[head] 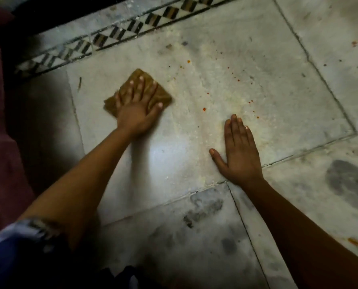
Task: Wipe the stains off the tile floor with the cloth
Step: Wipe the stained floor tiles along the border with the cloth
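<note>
The brown cloth (138, 91) lies folded flat on the pale marble floor tile (173, 155), near the patterned border strip (119, 32); my left hand (137, 105) presses on it with fingers spread, hiding its middle. It sits as a diamond, one corner pointing toward the border. Orange-red stains (204, 109) dot the tile just right of it. My right hand (239, 151) rests flat, fingers together, on the tile.
</note>
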